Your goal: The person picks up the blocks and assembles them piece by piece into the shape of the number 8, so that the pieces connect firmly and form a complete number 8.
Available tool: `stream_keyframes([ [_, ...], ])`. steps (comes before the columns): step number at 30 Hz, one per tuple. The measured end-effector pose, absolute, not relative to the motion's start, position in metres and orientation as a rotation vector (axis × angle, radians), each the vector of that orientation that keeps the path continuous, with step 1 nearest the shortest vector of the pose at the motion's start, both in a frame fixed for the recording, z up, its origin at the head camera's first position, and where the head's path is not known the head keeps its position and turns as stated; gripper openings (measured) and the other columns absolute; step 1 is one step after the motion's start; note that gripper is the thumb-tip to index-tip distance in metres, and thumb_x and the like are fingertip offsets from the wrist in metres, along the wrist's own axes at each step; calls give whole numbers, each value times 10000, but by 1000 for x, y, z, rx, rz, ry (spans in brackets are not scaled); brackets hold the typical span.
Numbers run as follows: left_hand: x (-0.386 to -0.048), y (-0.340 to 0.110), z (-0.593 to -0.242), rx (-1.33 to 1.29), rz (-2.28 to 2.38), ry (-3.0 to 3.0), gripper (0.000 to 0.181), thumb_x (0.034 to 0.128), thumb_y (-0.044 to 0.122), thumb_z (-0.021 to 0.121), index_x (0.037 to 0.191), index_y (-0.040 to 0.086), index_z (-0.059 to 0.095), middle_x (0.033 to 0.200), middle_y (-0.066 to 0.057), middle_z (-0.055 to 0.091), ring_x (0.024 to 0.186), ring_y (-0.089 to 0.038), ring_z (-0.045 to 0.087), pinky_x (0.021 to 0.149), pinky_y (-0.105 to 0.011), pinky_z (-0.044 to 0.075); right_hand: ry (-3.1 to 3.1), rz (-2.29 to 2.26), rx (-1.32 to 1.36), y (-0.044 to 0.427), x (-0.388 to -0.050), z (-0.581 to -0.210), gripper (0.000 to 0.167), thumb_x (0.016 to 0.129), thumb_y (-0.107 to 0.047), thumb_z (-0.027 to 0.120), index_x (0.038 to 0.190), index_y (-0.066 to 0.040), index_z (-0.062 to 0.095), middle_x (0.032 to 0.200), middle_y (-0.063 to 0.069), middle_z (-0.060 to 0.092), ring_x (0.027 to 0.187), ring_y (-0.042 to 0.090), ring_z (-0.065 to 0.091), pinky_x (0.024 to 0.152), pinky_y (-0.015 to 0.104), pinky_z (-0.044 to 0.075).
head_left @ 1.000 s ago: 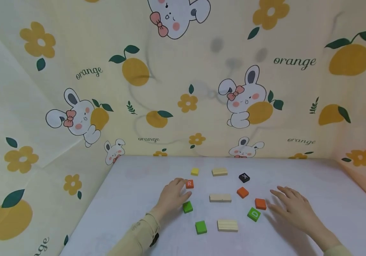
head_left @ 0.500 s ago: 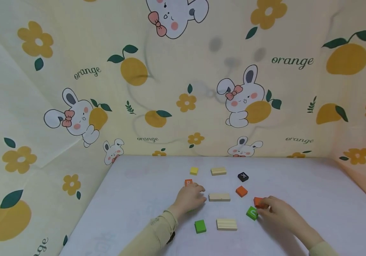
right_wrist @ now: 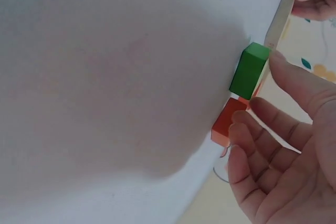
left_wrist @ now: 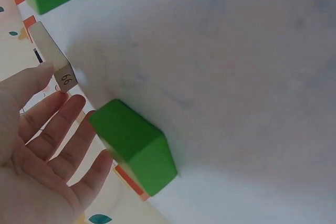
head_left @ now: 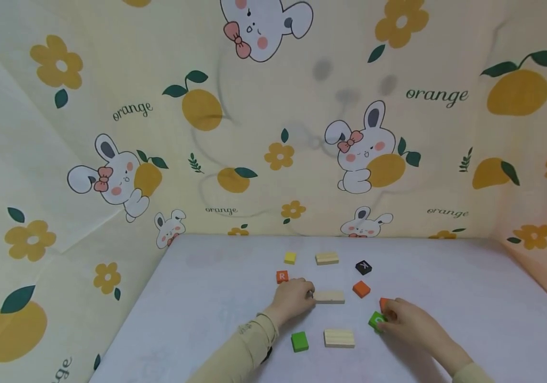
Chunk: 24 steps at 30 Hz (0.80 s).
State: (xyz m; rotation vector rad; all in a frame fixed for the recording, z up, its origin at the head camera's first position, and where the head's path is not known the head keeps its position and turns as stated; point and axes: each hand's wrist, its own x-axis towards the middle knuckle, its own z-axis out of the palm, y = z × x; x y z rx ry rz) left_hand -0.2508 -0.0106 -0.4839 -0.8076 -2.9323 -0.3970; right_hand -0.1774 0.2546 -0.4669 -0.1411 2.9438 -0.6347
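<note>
My left hand [head_left: 293,301] pinches the left end of the middle wooden block [head_left: 329,297], whose end carries printed digits in the left wrist view. Beside its fingers in that view stands a green block [left_wrist: 134,145], which the hand hides from the head view. My right hand [head_left: 414,324] has its thumb and index finger at opposite sides of the green letter block [head_left: 376,321]. Its other fingers lie by an orange block [right_wrist: 228,121], partly covered in the head view. All these blocks rest on the white table [head_left: 206,298].
An orange R block [head_left: 282,276], a yellow block [head_left: 290,258] and a wooden block [head_left: 327,258] lie farther back. A black K block [head_left: 363,267] and an orange block [head_left: 362,289] sit right of centre. Nearer are a green block [head_left: 299,341] and a wooden block [head_left: 339,338].
My left hand has moved right, from beside the orange R block to the middle wooden block's end. My right hand has come left onto the green letter block.
</note>
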Motion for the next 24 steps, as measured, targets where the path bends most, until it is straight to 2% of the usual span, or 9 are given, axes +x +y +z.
stream_keyframes([
  [10,-254,-7,-486,-773,-417,-2966,139,783,284,720,849,164,698,734,62,620,631,-60,476,552,-192,350,2967,-591,-149,253,-178,-470,247,702,-268,776,827,-138,607,823,-14,526,719,126,460,627,299,415],
  [15,-256,-5,-485,-742,-469,-2997,122,769,264,736,814,157,698,724,61,610,635,-58,475,554,-186,361,2976,-647,-151,253,-178,-474,200,710,-233,770,806,-138,622,792,-36,544,712,115,469,618,278,415],
  [24,-255,-2,-477,-772,-384,-3016,141,765,263,744,723,149,673,682,64,595,583,-54,460,518,-201,343,3027,-654,-231,245,-184,-479,181,725,-214,763,871,-140,687,745,-77,539,674,66,443,589,212,382],
])
